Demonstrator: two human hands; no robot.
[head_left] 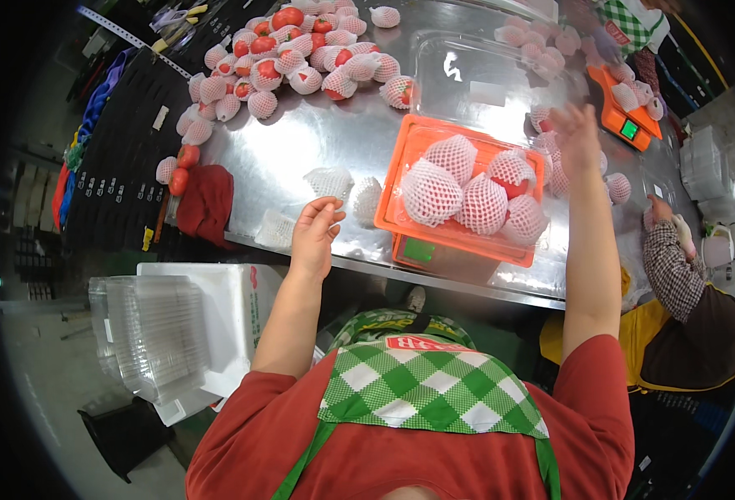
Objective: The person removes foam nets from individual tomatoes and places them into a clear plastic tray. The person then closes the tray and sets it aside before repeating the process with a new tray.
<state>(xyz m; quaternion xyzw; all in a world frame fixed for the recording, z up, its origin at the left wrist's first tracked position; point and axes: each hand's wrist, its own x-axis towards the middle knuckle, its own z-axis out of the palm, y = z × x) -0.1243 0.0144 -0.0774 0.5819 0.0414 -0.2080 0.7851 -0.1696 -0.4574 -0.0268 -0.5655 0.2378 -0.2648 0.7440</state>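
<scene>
My left hand (316,235) hovers over the table's front edge, its fingers curled in toward the thumb, with nothing visible in them. Close by lie white foam nets (329,182). My right hand (577,137) is stretched forward to the right, smeared by motion, beside several netted tomatoes (560,179). Between my arms, an orange basket (394,193) holds an open clear plastic box with several tomatoes (431,193) in pink and white foam nets. Behind the basket lies the box's clear lid (453,82). Beneath the basket is a scale with a green display (418,250).
A heap of netted tomatoes (291,57) covers the table's far left, and a dark red cloth (206,203) hangs at its left edge. Stacked clear boxes (155,329) stand at lower left. Another orange scale (625,112) and co-workers, one in a checked sleeve (669,260), are at right.
</scene>
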